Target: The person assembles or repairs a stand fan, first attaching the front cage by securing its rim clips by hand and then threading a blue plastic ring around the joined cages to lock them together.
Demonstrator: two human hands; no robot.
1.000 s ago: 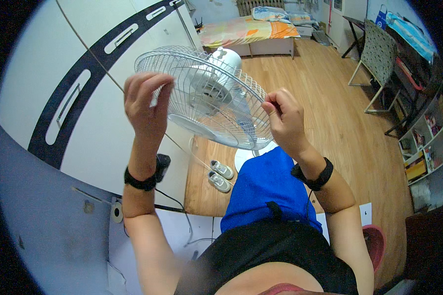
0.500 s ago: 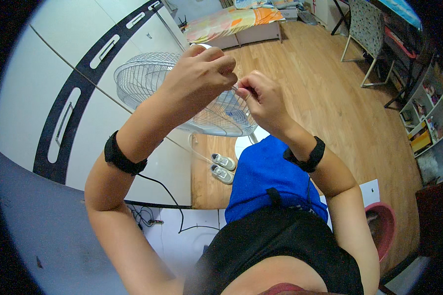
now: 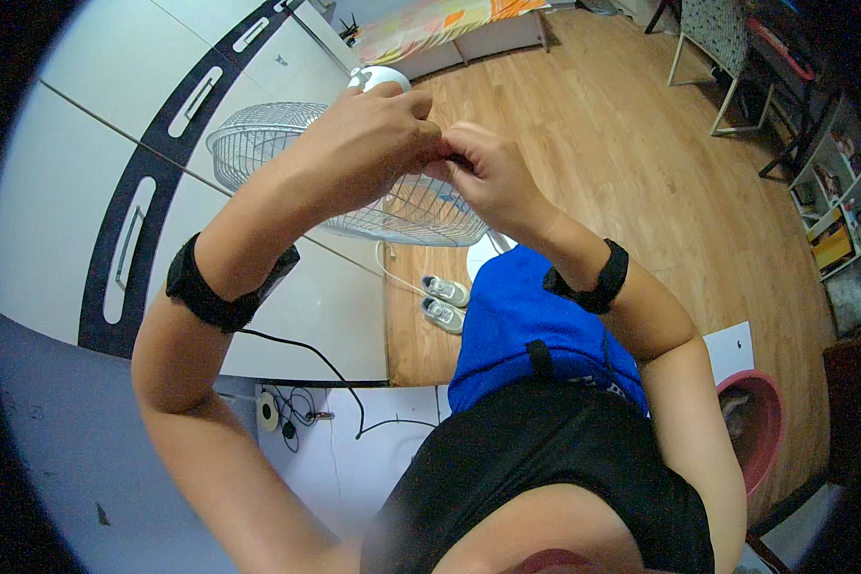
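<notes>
A floor fan's silvery wire guard (image 3: pixel 411 215) stands upright in front of me, with its white motor housing (image 3: pixel 381 78) behind it. My left hand (image 3: pixel 373 139) is at the guard's upper edge, closed, the back of the hand toward me. Right against its fingertips, my right hand (image 3: pixel 488 172) is closed in a pinch with the thumb bent in. What the fingers hold at the rim is hidden between the two hands. Lower down, the fan's round white base (image 3: pixel 486 251) shows partly behind my blue shorts (image 3: pixel 507 316).
White cabinets (image 3: pixel 287 306) with dark handle strips line the left. Light sneakers (image 3: pixel 444 302) sit on the wooden floor near a pale cord. A red basin (image 3: pixel 756 430) stands at right, and a chair (image 3: pixel 722 48) and shelf (image 3: pixel 832 206) are farther off. A bed (image 3: pixel 450 33) is at the back.
Both hands have shifted slightly left in the picture and closed nearer together, hiding the bit of rim between them. More of the white motor housing shows; the view has tilted a little.
</notes>
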